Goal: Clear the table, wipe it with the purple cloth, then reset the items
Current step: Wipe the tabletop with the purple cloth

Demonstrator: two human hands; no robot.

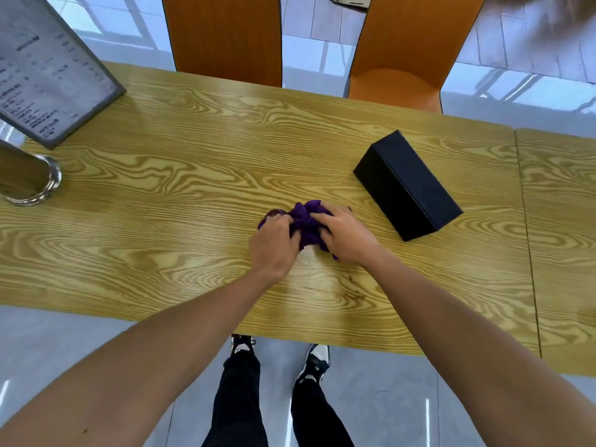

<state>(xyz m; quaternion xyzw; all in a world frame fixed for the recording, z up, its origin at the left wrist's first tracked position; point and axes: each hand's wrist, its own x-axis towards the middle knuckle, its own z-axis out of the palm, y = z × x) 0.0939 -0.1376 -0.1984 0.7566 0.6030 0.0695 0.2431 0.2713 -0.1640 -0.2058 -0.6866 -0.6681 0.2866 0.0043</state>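
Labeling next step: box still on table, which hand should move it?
Probably right. The right hand lies nearest the box; the left hand is farther, across the cloth both hands grip.

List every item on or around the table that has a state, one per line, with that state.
purple cloth: bunched up on the table, gripped by both hands
left hand: closed on the cloth
right hand: closed on the cloth
black box: shut, lying on the table, right of the cloth, untouched
menu stand: upright, tilted back, far left
orange chairs: pushed in at the far edge
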